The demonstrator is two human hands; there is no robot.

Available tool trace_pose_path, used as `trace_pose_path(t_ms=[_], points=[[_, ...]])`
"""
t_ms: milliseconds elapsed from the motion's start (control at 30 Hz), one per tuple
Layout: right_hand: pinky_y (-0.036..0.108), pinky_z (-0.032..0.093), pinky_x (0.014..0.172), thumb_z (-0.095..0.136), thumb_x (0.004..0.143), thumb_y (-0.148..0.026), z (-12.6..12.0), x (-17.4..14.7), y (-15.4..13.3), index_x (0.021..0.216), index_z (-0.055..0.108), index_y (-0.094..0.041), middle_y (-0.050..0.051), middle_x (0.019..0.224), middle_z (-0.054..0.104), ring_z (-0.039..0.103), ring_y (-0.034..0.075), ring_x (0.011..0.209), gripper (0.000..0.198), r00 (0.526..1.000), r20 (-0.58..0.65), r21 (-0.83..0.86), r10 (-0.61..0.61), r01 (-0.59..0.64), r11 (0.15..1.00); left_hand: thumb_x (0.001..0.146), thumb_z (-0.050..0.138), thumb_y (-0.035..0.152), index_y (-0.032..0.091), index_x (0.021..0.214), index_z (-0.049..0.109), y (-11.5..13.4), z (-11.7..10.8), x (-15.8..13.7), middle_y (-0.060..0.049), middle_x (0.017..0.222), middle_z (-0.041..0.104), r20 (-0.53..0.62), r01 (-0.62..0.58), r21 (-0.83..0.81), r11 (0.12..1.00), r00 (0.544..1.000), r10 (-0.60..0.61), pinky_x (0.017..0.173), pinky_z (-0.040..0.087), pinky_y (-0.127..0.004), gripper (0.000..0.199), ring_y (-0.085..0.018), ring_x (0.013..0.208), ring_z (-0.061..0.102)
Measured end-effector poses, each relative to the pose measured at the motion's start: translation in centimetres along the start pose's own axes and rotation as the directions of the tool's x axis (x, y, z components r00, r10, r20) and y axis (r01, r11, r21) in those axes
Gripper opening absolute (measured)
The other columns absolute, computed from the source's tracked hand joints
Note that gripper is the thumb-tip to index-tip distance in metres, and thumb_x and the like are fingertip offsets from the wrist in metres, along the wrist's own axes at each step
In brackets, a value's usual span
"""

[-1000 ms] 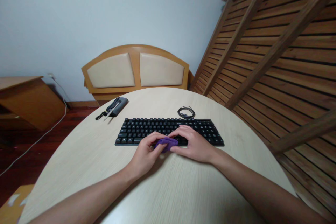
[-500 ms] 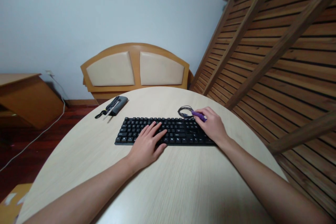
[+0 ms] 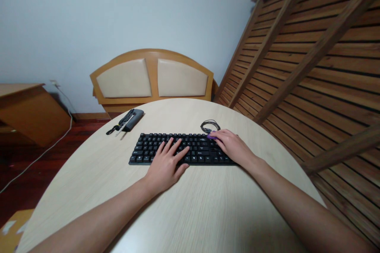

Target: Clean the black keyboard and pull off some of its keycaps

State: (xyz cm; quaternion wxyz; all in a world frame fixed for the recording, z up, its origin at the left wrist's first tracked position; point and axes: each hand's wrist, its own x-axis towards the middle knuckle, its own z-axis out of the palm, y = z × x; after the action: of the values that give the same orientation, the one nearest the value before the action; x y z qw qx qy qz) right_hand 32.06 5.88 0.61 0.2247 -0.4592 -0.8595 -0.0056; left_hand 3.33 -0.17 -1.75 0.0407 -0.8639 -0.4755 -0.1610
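A black keyboard [image 3: 203, 153] lies lengthwise across the table in front of me. My left hand [image 3: 166, 163] rests on its left-middle keys, fingers spread and palm down, with nothing held. Over the right end of the keyboard, my right hand [image 3: 231, 145] is closed on a small purple object [image 3: 211, 136]. Only its rounded end shows under the fingertips, near the top row of keys, and I cannot make out its kind. Just behind the keyboard, close to the right fingertips, sits a coiled black cable [image 3: 210, 124].
On the round wooden table [image 3: 213, 205], a dark grey case [image 3: 137, 118] lies at the far left with a black cord and thin stick-like tools. Beyond stands a padded headboard [image 3: 154, 75]. A slatted wooden frame [image 3: 311, 67] leans at right; a desk [image 3: 32, 112] stands at left.
My right hand has slid left along the upper keys with the purple object, and its fingers now cover more of it. My left hand stays in place on the keys.
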Motion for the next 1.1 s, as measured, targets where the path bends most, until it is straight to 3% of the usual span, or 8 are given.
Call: trace_pose_path(t_ms=[167,367,500,633,700,900,1100], points=[[0.039,0.054,0.091,0.053,0.095,-0.008,-0.6,0.2,-1.2,0.12,0.071,-0.017,0.01,0.117,0.074,0.066,0.026,0.106,0.031,0.991,0.109,-0.194,-0.075,0.095,0.976,0.098,0.058,0.044,0.03,0.149,0.048,0.1,0.0,0.0,-0.011,0.16,0.037,0.015,0.006,0.036,0.999,1.0,-0.006,0.115,0.03,-0.065,0.054,-0.041,0.148,0.029],[0.041,0.052,0.079,0.056,0.096,-0.011,-2.1,0.0,-3.4,0.113,0.073,-0.018,0.008,0.097,0.074,0.069,0.027,0.094,0.025,0.978,0.206,-0.374,-0.03,0.107,0.921,0.098,0.058,0.043,0.029,0.149,0.048,0.1,-0.1,0.0,-0.012,0.16,0.038,0.019,0.012,0.032,0.999,1.0,-0.012,0.115,0.03,-0.065,0.054,-0.041,0.147,0.03],[0.037,0.051,0.078,0.057,0.098,-0.018,-2.4,-0.4,-3.7,0.108,0.074,-0.019,0.006,0.097,0.075,0.069,0.025,0.092,0.02,0.987,0.161,-0.36,0.014,0.046,0.932,0.097,0.059,0.043,0.029,0.149,0.049,0.0,0.0,0.0,-0.011,0.159,0.039,0.009,0.008,0.017,1.0,1.0,-0.008,0.115,0.03,-0.065,0.054,-0.041,0.148,0.03],[0.037,0.052,0.077,0.056,0.099,-0.021,-1.9,-0.3,-2.9,0.115,0.072,-0.018,0.008,0.099,0.075,0.067,0.026,0.095,0.023,0.993,-0.08,-0.363,0.082,-0.106,0.926,0.097,0.059,0.042,0.03,0.148,0.05,-0.1,0.1,-0.1,-0.011,0.159,0.039,-0.014,0.001,-0.003,1.0,1.0,-0.001,0.116,0.03,-0.064,0.053,-0.04,0.148,0.03],[0.039,0.053,0.082,0.055,0.1,-0.022,-1.1,0.0,-2.2,0.117,0.071,-0.018,0.009,0.102,0.074,0.066,0.027,0.098,0.024,0.986,-0.148,-0.327,0.071,-0.117,0.938,0.097,0.059,0.041,0.029,0.148,0.05,-0.1,0.1,-0.1,-0.01,0.159,0.039,-0.013,0.001,-0.003,1.0,1.0,-0.001,0.116,0.03,-0.064,0.053,-0.04,0.148,0.03],[0.04,0.051,0.104,0.051,0.1,-0.018,1.2,0.3,0.3,0.125,0.068,-0.019,0.008,0.128,0.071,0.064,0.023,0.119,0.03,0.998,-0.061,-0.011,0.027,-0.028,1.0,0.097,0.059,0.042,0.029,0.149,0.049,0.0,0.1,0.0,-0.01,0.16,0.039,-0.005,0.004,0.012,1.0,1.0,-0.004,0.115,0.031,-0.065,0.054,-0.04,0.147,0.031],[0.043,0.048,0.109,0.045,0.098,-0.01,0.6,0.1,0.7,0.133,0.065,-0.02,0.009,0.138,0.064,0.058,0.024,0.129,0.041,0.997,0.066,-0.033,-0.042,0.044,0.998,0.098,0.058,0.043,0.028,0.149,0.049,0.2,0.0,0.0,-0.011,0.159,0.039,0.008,0.006,0.028,1.0,1.0,-0.006,0.115,0.031,-0.065,0.054,-0.041,0.147,0.031]])
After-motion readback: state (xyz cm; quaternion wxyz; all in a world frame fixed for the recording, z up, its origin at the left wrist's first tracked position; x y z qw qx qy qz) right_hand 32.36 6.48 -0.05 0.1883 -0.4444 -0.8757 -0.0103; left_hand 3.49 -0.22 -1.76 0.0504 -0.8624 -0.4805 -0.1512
